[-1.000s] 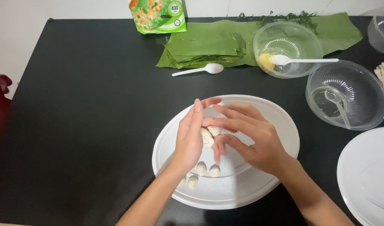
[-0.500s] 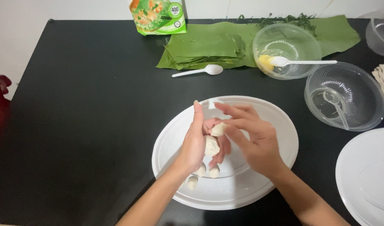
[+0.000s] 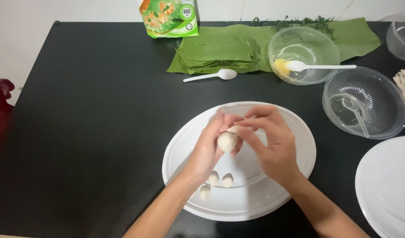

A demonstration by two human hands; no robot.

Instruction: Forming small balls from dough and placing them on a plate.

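Two hands, left hand and right hand, grip one dough ball; three small balls lie on one white tray.

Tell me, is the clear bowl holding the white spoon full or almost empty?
Almost empty: the clear bowl holds only a small yellow lump beside the white spoon.
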